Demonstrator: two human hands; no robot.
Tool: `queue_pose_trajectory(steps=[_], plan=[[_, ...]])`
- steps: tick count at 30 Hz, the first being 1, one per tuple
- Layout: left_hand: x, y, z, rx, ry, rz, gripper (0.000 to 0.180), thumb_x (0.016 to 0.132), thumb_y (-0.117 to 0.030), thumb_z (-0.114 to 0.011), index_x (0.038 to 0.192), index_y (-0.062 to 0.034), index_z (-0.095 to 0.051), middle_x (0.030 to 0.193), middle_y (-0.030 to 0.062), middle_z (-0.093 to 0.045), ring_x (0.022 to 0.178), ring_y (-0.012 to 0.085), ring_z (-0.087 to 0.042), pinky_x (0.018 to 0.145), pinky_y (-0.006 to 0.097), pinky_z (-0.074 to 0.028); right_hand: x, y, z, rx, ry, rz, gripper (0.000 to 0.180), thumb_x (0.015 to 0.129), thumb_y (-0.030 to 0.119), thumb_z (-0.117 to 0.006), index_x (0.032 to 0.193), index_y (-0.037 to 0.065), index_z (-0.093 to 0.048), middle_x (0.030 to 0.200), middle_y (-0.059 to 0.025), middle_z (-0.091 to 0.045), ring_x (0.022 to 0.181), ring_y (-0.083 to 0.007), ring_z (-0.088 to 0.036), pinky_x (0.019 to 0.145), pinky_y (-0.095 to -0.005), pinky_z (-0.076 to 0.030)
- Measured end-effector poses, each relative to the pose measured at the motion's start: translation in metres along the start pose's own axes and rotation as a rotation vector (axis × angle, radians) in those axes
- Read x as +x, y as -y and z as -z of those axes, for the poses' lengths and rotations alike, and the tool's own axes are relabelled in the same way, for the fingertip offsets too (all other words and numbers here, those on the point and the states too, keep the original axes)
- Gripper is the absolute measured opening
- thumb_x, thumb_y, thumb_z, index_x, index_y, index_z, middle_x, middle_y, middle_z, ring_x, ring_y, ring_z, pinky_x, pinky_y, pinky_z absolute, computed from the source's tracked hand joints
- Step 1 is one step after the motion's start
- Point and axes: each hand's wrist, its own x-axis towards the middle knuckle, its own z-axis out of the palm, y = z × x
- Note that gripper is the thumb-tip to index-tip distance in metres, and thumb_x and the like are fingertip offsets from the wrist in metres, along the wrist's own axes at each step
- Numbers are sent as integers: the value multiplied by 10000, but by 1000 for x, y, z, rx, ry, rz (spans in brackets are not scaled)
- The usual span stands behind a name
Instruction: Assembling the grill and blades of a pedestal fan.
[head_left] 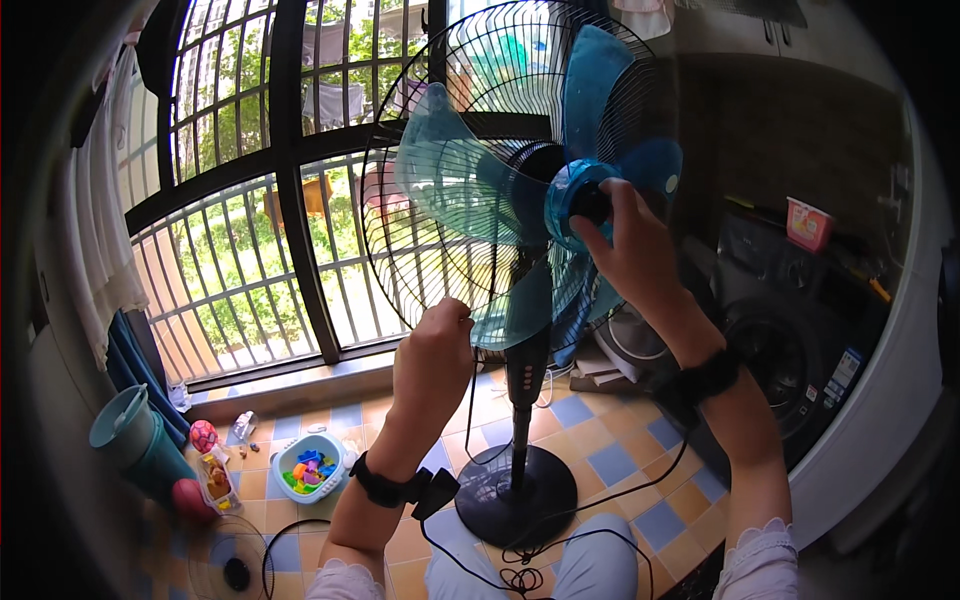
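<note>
At fan hub (578,203), right hand (632,243) hides cap; left hand (433,352) grips grille (400,235).

The right hand (630,245) fingers hide the fan's hub cap (590,203); the detached grille (232,560) is cut off below.

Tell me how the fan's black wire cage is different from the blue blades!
The wire cage is black and made of thin wires you can see through; the blades are see-through blue plastic, broad and flat. The cage sits behind the blades. The left hand grips the cage's lower rim, while the right hand holds the cap at the blades' middle. Both belong to the same standing fan.
</note>
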Motion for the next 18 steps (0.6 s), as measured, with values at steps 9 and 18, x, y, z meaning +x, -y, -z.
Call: queue_pose_trajectory(steps=[9,18], plan=[[-3,5,2,-16,8,-38,27,821,-33,-526,830,-9,-524,767,181,-593,720,362,-588,625,416,-477,9,-3,-10,38,48,92,382,781,180,-668,1021,17,-420,826,-182,-545,683,-351,-605,543,-389,-504],[-2,8,3,-39,-10,-38,75,793,-9,-591,851,5,-546,759,176,-600,704,343,-596,607,375,-468,13,-10,-13,40,89,152,412,739,147,-684,1038,22,-431,805,-167,-537,654,-342,-601,537,-383,-505]])
